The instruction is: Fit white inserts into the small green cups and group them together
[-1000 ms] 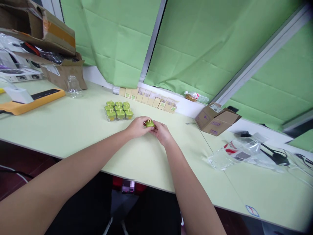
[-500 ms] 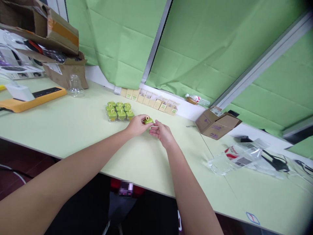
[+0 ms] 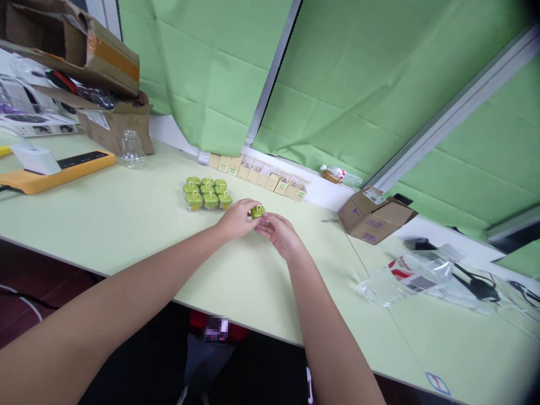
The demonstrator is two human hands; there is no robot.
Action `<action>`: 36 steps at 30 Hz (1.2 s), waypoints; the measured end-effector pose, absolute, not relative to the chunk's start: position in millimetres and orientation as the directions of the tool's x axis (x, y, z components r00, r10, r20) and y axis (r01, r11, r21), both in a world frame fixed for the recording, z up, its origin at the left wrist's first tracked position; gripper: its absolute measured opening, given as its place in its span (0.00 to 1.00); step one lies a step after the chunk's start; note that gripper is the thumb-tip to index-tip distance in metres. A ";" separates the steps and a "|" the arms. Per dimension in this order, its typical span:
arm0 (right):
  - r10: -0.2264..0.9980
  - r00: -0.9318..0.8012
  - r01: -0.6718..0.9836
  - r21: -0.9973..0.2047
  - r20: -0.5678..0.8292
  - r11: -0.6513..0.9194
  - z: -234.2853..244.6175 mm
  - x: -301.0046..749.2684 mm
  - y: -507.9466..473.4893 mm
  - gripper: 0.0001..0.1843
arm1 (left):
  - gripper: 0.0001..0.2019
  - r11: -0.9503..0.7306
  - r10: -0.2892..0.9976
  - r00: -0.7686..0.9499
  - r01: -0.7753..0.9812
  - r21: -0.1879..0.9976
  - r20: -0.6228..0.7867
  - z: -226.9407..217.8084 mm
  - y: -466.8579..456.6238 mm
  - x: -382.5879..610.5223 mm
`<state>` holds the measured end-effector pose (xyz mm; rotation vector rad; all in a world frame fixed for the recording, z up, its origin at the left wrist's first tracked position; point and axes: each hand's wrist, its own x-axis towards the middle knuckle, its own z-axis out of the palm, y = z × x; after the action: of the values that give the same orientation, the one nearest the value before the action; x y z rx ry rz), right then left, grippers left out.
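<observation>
Between my two hands, above the pale table (image 3: 248,281), is a small jar with a green lid (image 3: 258,211) and a yellow loop on top. My left hand (image 3: 239,218) grips it from the left side. Fingers of my right hand (image 3: 280,229) close on its right side and underneath; its lower part is hidden by them. Left of my hands stands a block of matching small green-lidded jars (image 3: 210,200), set close together in rows, clear below the lids.
Small cardboard boxes (image 3: 262,179) line the back edge. An open carton (image 3: 371,216) and a large clear plastic bottle (image 3: 407,275) lie to the right. On the left are an orange power strip (image 3: 84,169), a clear plastic cup (image 3: 132,151) and stacked cartons (image 3: 112,62).
My right hand has closed in on the small jar and now touches it, its fingers higher and further round. The jar has shifted slightly to the right and turned a little.
</observation>
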<state>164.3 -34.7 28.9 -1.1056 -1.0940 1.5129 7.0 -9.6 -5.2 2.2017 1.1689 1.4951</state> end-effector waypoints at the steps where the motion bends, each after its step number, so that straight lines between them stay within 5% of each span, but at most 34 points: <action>1: 0.977 -0.160 -0.167 -0.971 -0.142 -0.168 29.3 164.6 -34.9 0.06 | 0.16 -0.651 0.723 0.157 0.480 0.588 0.672 -5.8 -8.9 6.3; 9: 0.983 -0.044 0.096 -0.980 -0.177 -0.172 37.1 166.5 -37.6 0.17 | 0.15 -0.640 0.757 0.167 0.386 0.664 0.632 -6.3 -11.1 10.0; 12: 0.996 0.007 0.198 -0.976 -0.089 -0.089 37.1 167.4 -37.0 0.23 | 0.17 -0.640 0.764 0.210 0.368 0.674 0.610 -4.7 -15.7 12.8; 17: 0.983 -0.148 0.119 -0.984 0.112 0.130 25.0 170.4 -28.9 0.18 | 0.29 -0.610 0.792 0.223 0.342 0.715 0.569 -5.4 -18.7 15.6; 22: 0.966 -0.071 0.130 -0.957 0.250 0.258 15.1 169.8 -21.6 0.17 | 0.33 -0.524 0.852 0.145 0.245 0.816 0.504 -5.8 -16.0 18.1; 29: 0.922 -0.028 0.291 -0.879 0.387 0.378 16.5 163.1 -26.9 0.13 | 0.31 -0.418 0.908 0.117 0.200 0.886 0.402 -9.8 -10.3 17.5; 36: 0.888 0.038 0.225 -0.870 0.458 0.439 20.0 163.6 -27.4 0.15 | 0.32 -0.262 0.955 0.146 0.013 0.965 0.257 -4.7 -16.6 23.0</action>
<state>163.6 -27.4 20.0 -1.0382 -1.4782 0.6848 23.0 -16.6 -4.7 1.4884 0.9882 1.2725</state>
